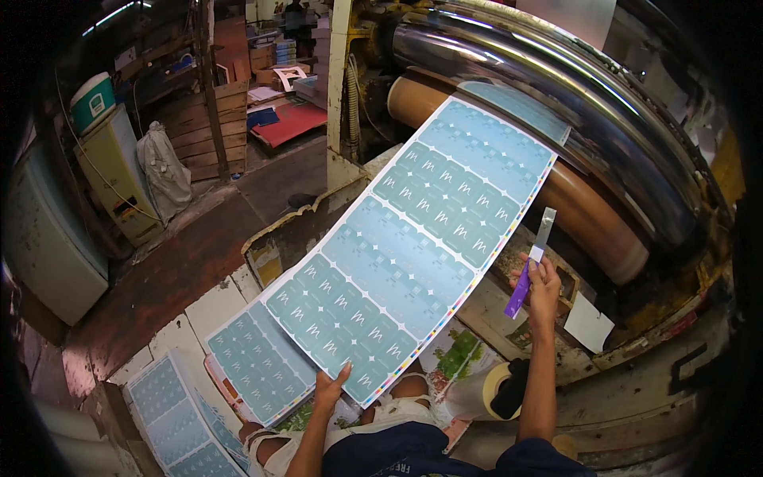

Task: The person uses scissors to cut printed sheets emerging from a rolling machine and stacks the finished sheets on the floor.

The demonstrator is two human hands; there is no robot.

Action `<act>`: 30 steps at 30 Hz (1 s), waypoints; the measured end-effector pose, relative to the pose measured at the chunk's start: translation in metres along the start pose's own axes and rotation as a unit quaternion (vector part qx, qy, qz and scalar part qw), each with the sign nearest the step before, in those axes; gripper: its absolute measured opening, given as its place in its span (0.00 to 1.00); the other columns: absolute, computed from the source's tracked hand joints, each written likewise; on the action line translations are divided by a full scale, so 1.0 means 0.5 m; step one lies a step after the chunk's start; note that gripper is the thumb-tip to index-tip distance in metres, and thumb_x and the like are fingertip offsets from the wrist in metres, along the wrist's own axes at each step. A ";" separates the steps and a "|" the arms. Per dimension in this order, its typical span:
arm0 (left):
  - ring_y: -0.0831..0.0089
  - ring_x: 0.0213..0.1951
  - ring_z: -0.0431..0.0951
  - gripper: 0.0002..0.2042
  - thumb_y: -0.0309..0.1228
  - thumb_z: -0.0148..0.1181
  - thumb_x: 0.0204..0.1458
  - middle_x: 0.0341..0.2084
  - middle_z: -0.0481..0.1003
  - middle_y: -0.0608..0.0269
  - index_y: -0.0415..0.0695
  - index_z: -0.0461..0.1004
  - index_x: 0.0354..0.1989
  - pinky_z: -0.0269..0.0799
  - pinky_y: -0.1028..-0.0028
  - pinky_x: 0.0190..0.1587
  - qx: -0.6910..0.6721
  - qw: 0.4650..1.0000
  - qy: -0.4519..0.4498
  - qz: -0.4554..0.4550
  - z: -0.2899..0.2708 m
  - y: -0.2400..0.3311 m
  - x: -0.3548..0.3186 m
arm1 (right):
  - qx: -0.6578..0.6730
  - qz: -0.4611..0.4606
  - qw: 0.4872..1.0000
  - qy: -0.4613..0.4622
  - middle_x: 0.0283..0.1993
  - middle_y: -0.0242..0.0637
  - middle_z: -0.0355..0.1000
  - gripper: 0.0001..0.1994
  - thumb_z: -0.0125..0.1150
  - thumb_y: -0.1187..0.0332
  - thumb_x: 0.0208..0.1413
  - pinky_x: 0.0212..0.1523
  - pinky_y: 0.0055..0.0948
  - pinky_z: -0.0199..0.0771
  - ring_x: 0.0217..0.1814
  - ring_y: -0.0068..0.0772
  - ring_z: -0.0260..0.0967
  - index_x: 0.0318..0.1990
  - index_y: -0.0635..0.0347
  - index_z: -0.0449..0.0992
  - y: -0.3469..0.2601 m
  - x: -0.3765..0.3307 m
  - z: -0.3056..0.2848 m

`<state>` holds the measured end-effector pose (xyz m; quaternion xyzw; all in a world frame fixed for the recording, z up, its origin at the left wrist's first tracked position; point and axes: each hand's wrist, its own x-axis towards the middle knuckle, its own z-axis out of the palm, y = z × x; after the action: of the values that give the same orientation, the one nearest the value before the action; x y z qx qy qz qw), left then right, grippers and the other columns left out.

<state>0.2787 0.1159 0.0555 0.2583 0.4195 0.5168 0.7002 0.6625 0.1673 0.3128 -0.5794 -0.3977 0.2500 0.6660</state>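
Note:
A long printed sheet (373, 262) in blue-green, with rows of small card designs and a strip of colour patches along its right edge, slopes down from the machine's rollers. My left hand (330, 389) is closed on its lower edge, thumb on top. The sheet's upper end meets a brown roller (421, 99), beneath a shiny metal roller (477, 52). To the right of the sheet, my right hand (542, 290) is closed around a purple-handled cutter knife (520, 290). Its flat silver blade (545, 226) points up toward the rollers.
Similar printed sheets lie in a stack (258, 362) and another pile (171, 417) at lower left. A pale roll (469, 393) with a black object (513, 389) stands by my legs. A white paper piece (589, 323) lies on the machine's right side. A cooler (93, 103) stands far left.

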 end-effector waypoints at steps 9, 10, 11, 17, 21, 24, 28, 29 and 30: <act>0.69 0.40 0.78 0.17 0.25 0.62 0.55 0.40 0.75 0.57 0.34 0.67 0.51 0.78 0.69 0.43 -0.014 1.000 0.025 -0.008 0.036 0.070 -0.037 | 0.030 -0.035 0.998 0.039 0.33 0.38 0.76 0.15 0.51 0.62 0.66 0.22 0.19 0.71 0.23 0.20 0.70 0.53 0.63 0.68 -0.013 0.195 -0.075; 0.69 0.39 0.78 0.17 0.25 0.62 0.55 0.40 0.75 0.57 0.34 0.66 0.51 0.77 0.70 0.43 0.014 0.999 0.032 0.001 0.042 0.086 -0.050 | 0.009 -0.052 0.997 0.054 0.32 0.38 0.76 0.16 0.52 0.61 0.66 0.21 0.18 0.68 0.22 0.19 0.68 0.52 0.63 0.69 0.003 0.235 -0.103; 0.70 0.39 0.78 0.18 0.24 0.62 0.54 0.40 0.75 0.57 0.34 0.66 0.51 0.77 0.71 0.43 0.042 0.998 0.041 0.013 0.043 0.103 -0.065 | -0.010 -0.068 0.995 0.066 0.32 0.37 0.76 0.16 0.52 0.60 0.65 0.20 0.17 0.65 0.21 0.18 0.67 0.51 0.63 0.69 0.010 0.268 -0.122; 0.68 0.41 0.78 0.20 0.20 0.62 0.52 0.43 0.75 0.55 0.34 0.64 0.53 0.77 0.69 0.44 -0.036 0.998 0.061 -0.002 0.014 0.183 -0.136 | -0.006 -0.072 0.995 0.074 0.35 0.40 0.78 0.16 0.53 0.59 0.65 0.22 0.18 0.68 0.24 0.19 0.70 0.46 0.65 0.73 -0.025 0.445 -0.142; 0.67 0.41 0.78 0.22 0.20 0.61 0.52 0.44 0.74 0.55 0.34 0.63 0.55 0.77 0.70 0.45 -0.004 0.998 0.064 -0.001 -0.004 0.217 -0.169 | 0.039 -0.034 0.996 0.073 0.37 0.41 0.78 0.16 0.53 0.59 0.65 0.23 0.20 0.71 0.25 0.21 0.71 0.46 0.65 0.74 -0.005 0.503 -0.158; 0.67 0.42 0.78 0.23 0.20 0.62 0.52 0.44 0.74 0.55 0.34 0.62 0.56 0.77 0.69 0.45 -0.011 0.997 0.081 0.001 -0.048 0.209 -0.193 | -0.005 -0.041 0.998 0.049 0.36 0.40 0.78 0.14 0.53 0.61 0.64 0.23 0.21 0.73 0.25 0.23 0.72 0.44 0.64 0.75 0.038 0.490 -0.141; 0.67 0.41 0.78 0.23 0.21 0.62 0.51 0.44 0.75 0.55 0.34 0.63 0.56 0.77 0.68 0.45 -0.003 0.995 0.099 0.018 -0.092 0.221 -0.226 | -0.066 -0.027 0.997 -0.041 0.28 0.34 0.74 0.12 0.54 0.62 0.63 0.22 0.20 0.69 0.21 0.21 0.68 0.40 0.64 0.76 0.050 0.424 -0.083; 0.66 0.41 0.78 0.23 0.21 0.62 0.51 0.43 0.75 0.55 0.34 0.63 0.56 0.77 0.68 0.45 -0.002 0.995 0.101 0.013 -0.097 0.226 -0.232 | -0.083 -0.060 0.995 -0.013 0.27 0.33 0.73 0.13 0.57 0.61 0.61 0.21 0.19 0.67 0.21 0.20 0.67 0.39 0.65 0.76 0.048 0.405 -0.079; 0.66 0.41 0.78 0.23 0.21 0.62 0.51 0.43 0.75 0.55 0.34 0.63 0.56 0.77 0.68 0.45 -0.001 0.995 0.102 0.013 -0.104 0.233 -0.240 | -0.082 -0.059 0.995 -0.012 0.27 0.33 0.73 0.13 0.57 0.61 0.61 0.21 0.19 0.67 0.21 0.20 0.67 0.39 0.65 0.76 0.051 0.386 -0.076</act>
<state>0.1618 0.0381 0.1597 0.2094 0.4846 0.5499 0.6473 0.8049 0.3040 0.3342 -0.6044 -0.4589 0.1837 0.6248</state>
